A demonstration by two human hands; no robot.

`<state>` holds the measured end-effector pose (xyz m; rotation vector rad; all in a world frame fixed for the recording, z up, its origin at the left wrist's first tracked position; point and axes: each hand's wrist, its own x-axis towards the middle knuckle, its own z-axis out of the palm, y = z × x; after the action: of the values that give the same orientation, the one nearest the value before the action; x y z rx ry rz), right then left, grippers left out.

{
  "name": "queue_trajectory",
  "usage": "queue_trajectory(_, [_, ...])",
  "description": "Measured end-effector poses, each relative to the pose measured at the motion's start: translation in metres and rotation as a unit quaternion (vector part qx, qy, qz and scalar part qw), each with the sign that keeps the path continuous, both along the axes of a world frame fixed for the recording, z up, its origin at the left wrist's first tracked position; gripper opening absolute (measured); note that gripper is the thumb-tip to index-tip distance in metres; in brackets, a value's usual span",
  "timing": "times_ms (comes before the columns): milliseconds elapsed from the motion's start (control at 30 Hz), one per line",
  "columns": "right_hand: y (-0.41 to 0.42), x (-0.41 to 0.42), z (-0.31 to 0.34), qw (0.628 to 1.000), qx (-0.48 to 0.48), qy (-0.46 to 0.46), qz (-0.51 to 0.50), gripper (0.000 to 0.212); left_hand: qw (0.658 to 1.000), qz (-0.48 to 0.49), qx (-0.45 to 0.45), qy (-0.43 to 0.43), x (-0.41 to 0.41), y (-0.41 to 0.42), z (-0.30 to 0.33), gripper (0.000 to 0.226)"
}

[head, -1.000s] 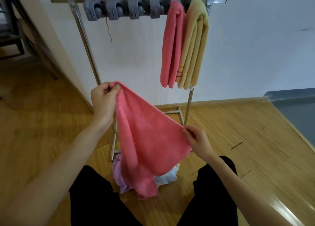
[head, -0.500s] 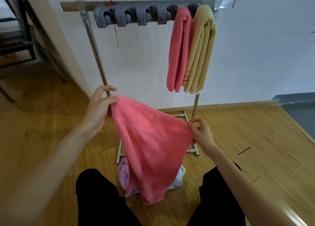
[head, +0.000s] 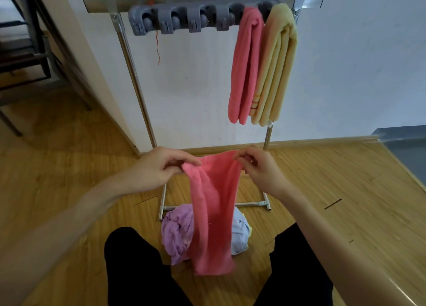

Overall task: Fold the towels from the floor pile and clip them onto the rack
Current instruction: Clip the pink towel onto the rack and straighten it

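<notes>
A soft, fuzzy pink towel [head: 213, 213] hangs at the centre of the frame as a narrow folded strip, its long axis running straight down from the two hands to a ragged lower edge between the person's black-clad legs. The left hand [head: 159, 169] pinches the upper left corner of the strip between thumb and curled fingers; the right hand [head: 260, 169] pinches the upper right corner the same way, so the top edge stretches short and nearly level between them, and the cloth falls directly below both hands.

Behind the strip, low in the frame, a crumpled floor pile [head: 177, 232] of lilac and pale blue cloth lies on the wooden plank floor [head: 334, 178], beside the base of the rack [head: 136, 75], a shiny metal tube frame. Along its top bar in the upper part of the frame sits a row of grey plastic clips [head: 182, 20]. At the upper right, a folded pink towel on the rack [head: 246, 63] and a thicker yellow towel [head: 276, 63] hang side by side, touching, both long and vertical.
</notes>
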<state>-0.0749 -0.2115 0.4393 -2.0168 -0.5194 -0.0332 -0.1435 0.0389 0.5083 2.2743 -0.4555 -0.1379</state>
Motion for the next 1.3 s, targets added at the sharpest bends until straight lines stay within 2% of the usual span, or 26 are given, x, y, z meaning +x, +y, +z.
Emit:
queue_trajectory(67, [0.004,-0.002,0.003,0.999,-0.006,-0.029,0.021,0.019,0.992,-0.031,0.082,-0.093,0.001,-0.004,0.001,0.042])
queue_trajectory(133, [0.008,-0.005,0.007,0.998,0.017,-0.048,0.033,0.018,0.98,-0.067,0.118,-0.148,0.004,-0.006,0.001,0.035])
queue_trajectory(333, [0.017,-0.015,0.023,0.989,0.139,-0.038,0.043,0.015,0.966,-0.06,0.113,-0.226,0.014,-0.019,0.005,0.018])
queue_trajectory(433, [0.02,-0.018,0.028,0.983,0.178,-0.007,0.041,0.017,0.978,-0.04,0.067,-0.194,0.019,-0.03,0.005,0.019])
queue_trajectory(533, [0.021,-0.02,0.032,0.979,0.195,0.0,0.052,0.017,0.989,0.022,-0.006,-0.143,0.023,-0.042,0.002,0.007])
queue_trajectory(667, [0.019,-0.021,0.033,0.978,0.201,0.005,0.058,0.015,0.991,0.067,-0.087,-0.076,0.027,-0.048,-0.003,0.01])
queue_trajectory(1067, [0.017,-0.023,0.033,0.979,0.186,0.002,0.079,0.024,0.976,0.133,-0.157,-0.07,0.029,-0.054,-0.009,0.014])
queue_trajectory(1300, [0.015,-0.019,0.035,0.98,0.179,0.01,0.083,0.026,0.975,0.106,-0.192,-0.034,0.025,-0.054,-0.009,0.011])
